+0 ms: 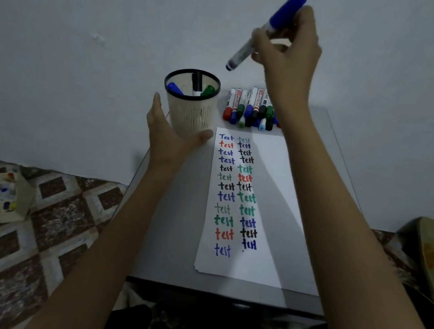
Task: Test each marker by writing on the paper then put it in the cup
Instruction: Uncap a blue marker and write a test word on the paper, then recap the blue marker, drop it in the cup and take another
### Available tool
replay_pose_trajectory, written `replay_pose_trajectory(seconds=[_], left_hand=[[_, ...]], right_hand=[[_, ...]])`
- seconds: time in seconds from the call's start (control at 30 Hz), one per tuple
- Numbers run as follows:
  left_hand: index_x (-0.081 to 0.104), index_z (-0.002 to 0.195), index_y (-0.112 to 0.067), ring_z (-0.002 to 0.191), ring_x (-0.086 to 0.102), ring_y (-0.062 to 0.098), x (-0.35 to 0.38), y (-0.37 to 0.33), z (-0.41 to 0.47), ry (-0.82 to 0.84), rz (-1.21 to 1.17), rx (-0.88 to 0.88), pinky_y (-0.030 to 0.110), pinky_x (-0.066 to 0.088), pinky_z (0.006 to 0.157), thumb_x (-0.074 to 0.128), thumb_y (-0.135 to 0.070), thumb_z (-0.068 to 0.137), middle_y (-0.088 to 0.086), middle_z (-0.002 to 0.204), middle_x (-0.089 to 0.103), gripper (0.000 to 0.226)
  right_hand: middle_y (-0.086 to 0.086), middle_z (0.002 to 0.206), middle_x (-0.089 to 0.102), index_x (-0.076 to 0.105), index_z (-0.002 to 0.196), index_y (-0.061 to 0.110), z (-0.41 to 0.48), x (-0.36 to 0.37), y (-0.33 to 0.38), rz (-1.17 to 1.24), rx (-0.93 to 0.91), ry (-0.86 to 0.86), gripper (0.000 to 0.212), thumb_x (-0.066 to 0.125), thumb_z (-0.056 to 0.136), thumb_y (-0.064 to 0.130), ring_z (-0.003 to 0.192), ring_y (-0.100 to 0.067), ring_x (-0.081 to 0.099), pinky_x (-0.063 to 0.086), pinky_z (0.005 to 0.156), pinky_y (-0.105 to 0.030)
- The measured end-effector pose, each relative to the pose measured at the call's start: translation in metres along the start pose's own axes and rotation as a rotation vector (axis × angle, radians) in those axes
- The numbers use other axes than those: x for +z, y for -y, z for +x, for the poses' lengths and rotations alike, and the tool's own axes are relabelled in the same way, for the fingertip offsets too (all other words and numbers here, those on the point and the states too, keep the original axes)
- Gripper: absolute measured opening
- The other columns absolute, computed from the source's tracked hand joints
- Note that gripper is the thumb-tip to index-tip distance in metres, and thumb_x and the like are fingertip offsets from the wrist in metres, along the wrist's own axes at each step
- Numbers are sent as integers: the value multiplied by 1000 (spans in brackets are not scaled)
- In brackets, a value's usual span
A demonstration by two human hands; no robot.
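Right hand (288,55) raised high, fingers pinching blue marker (274,21), blue cap up, above and right of cup (189,111). Left hand (170,136) straight-fingered, against cup's lower side near table (172,241) left edge. Marker pile (253,108) lines paper (273,213) far edge, just beside cup.

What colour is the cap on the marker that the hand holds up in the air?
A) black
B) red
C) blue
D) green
C: the marker that the right hand holds above the table has a bright blue cap on its upper end.
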State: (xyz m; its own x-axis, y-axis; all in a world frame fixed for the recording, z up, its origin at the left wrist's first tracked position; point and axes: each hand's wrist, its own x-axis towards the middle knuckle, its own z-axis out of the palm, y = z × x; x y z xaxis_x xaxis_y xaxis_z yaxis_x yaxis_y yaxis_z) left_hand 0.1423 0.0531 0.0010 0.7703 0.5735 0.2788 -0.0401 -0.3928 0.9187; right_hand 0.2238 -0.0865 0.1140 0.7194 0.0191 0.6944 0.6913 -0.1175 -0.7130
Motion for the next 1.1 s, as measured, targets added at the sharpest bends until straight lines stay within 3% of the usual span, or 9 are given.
replay_pose_trajectory(seconds=[0.17, 0.3, 0.37, 0.47, 0.6, 0.8, 0.9, 1.0, 1.1], left_hand=[[-1, 149, -15, 139, 25, 24, 15, 7, 36, -36, -22, 17, 34, 30, 107, 89, -31, 55, 10, 153, 21, 131], [22, 146, -13, 127, 43, 19, 17, 8, 38, -48, 9, 122, 28, 40, 102, 89, -28, 55, 4, 142, 42, 114], [29, 140, -13, 120, 48, 15, 17, 6, 30, -64, -12, 183, 25, 43, 97, 88, -26, 54, 2, 135, 48, 105], [33, 134, -12, 112, 50, 9, 16, 8, 18, -72, -47, 330, 14, 43, 91, 81, -30, 58, -3, 127, 46, 92], [31, 133, -10, 119, 49, 13, 15, 16, 10, -83, -68, 425, 26, 45, 98, 86, -23, 62, 1, 130, 42, 91], [27, 134, -17, 123, 45, 11, 12, 15, 6, -69, -129, 396, 14, 43, 93, 84, -25, 61, 2, 135, 41, 93], [32, 138, -8, 120, 48, 7, 9, 19, 6, -70, -158, 323, 10, 44, 88, 87, -21, 60, 0, 134, 46, 97], [32, 140, -8, 112, 47, -11, 7, 24, 9, -33, -179, 248, 6, 44, 82, 88, -19, 58, -13, 125, 48, 99], [33, 140, -10, 109, 49, -9, 6, 27, 12, 7, -186, 204, 6, 45, 81, 88, -21, 58, -10, 125, 50, 99]], right_hand=[[4, 81, 58, 46, 112, 0, 4, 32, -20, -115, 21, 127, 38, 67, 83, 14, 73, -15, 66, 59, 66, -38], [-2, 83, 61, 47, 115, 6, -4, 40, -29, -419, 37, 355, 40, 67, 85, 24, 74, -18, 60, 52, 69, -35], [-3, 90, 59, 52, 113, 7, -7, 41, -30, -408, 71, 417, 36, 62, 89, 32, 80, -15, 56, 48, 72, -32], [-5, 103, 61, 60, 111, 10, -10, 39, -24, -214, 136, 391, 34, 57, 93, 39, 89, -12, 55, 45, 75, -20], [3, 94, 65, 63, 97, 15, -14, 36, -19, -84, 157, 391, 24, 53, 97, 37, 86, -9, 59, 44, 73, -13], [-6, 93, 69, 66, 99, 6, -15, 30, -20, 14, 198, 354, 31, 48, 99, 32, 88, -17, 63, 52, 78, -32], [-3, 92, 67, 65, 100, 8, -15, 21, -29, 78, 271, 292, 29, 47, 100, 30, 85, -14, 62, 51, 71, -29], [-1, 90, 66, 65, 98, 11, -15, 7, -53, -8, 376, 159, 16, 50, 96, 17, 77, -10, 59, 48, 67, -25], [-7, 112, 65, 65, 107, 12, -17, -13, -88, -357, 476, 76, 30, 46, 86, 1, 84, -13, 60, 46, 69, -27]])
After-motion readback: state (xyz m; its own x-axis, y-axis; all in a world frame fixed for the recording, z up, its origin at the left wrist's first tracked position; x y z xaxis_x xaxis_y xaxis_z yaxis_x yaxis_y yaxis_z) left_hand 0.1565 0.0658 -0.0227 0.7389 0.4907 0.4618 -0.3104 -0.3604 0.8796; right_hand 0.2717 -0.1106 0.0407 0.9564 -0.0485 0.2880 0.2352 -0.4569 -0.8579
